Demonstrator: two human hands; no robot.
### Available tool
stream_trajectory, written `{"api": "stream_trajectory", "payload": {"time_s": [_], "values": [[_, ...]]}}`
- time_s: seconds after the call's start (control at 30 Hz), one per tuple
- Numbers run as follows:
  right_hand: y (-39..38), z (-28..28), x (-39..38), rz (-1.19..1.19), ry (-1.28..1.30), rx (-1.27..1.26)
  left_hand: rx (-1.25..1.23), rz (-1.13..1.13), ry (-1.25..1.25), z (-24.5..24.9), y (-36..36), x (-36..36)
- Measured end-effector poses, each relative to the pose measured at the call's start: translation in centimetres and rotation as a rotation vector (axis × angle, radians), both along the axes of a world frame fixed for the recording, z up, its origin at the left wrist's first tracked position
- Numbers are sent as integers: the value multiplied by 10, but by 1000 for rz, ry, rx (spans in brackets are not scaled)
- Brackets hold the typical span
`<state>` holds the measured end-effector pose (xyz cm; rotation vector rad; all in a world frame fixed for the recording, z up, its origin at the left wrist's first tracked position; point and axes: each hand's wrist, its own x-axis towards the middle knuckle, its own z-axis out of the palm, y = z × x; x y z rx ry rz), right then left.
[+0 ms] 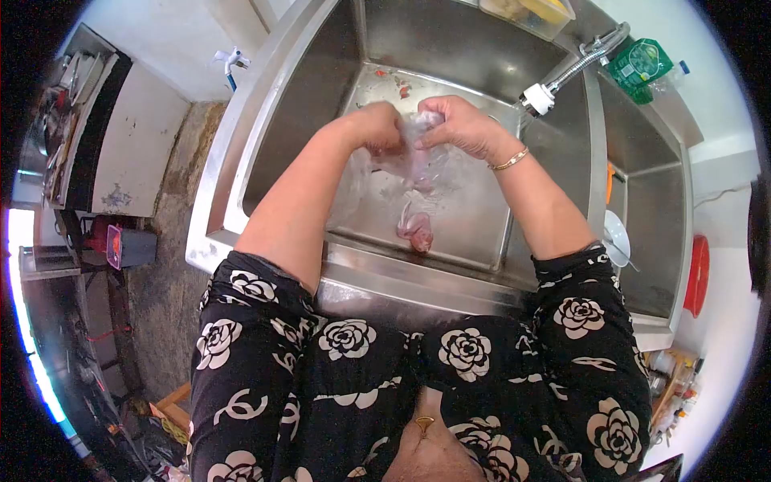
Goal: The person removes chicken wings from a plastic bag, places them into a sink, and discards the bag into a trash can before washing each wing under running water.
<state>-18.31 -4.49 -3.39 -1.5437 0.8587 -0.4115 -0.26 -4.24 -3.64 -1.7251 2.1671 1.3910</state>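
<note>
Over the large steel sink basin [474,233], both hands grip a thin clear plastic bag [422,161]. My left hand [376,127] is closed on its left side, with the fingertips partly hidden. On the right, my right hand [462,127] pinches the bag's upper edge between thumb and fingers. Something pale and pinkish shows through the plastic, but I cannot make out what it is. Below the bag, nearer to me, a piece of raw pinkish meat [417,230] lies on the basin floor. Small reddish scraps [403,91] lie at the far side of the basin.
A flexible metal faucet with a white head [540,98] reaches over the basin's right side. Beyond it stands a green bottle [642,64]. In the right-hand basin sits a white bowl [617,237]. A plastic container [530,14] rests on the far rim.
</note>
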Motion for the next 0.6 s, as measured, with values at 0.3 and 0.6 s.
{"api": "stream_trajectory", "payload": {"time_s": [0.3, 0.6], "values": [[-15, -11, -3, -4, 350, -167, -209, 99, 251, 18, 4, 0], [-17, -18, -5, -282, -103, 251, -389, 229, 298, 16, -10, 20]]}}
